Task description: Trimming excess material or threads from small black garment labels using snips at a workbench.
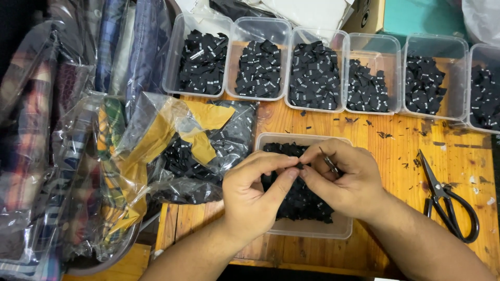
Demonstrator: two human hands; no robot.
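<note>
Wood table (396, 151) under you is littered with black scraps, and its near edge drops out of view at the bottom. Six clear tubs (315, 70) of black labels line the far side; the one at the right is cut off by the frame. Clear bags (62, 156) of folded cloth crowd the left, blurred and hard to sort out. Your hands meet over a seventh tub (307, 208), hiding much of its label pile. Your left hand (255, 195) pinches thumb and forefinger nearly closed on a small black label (299, 166), mostly covered by fingertips. Your right hand (346, 179) pinches the same label from the other side and also carries small snips (329, 162), blades barely showing. Black scissors (448, 200) lie on the table well to the right, untouched.
</note>
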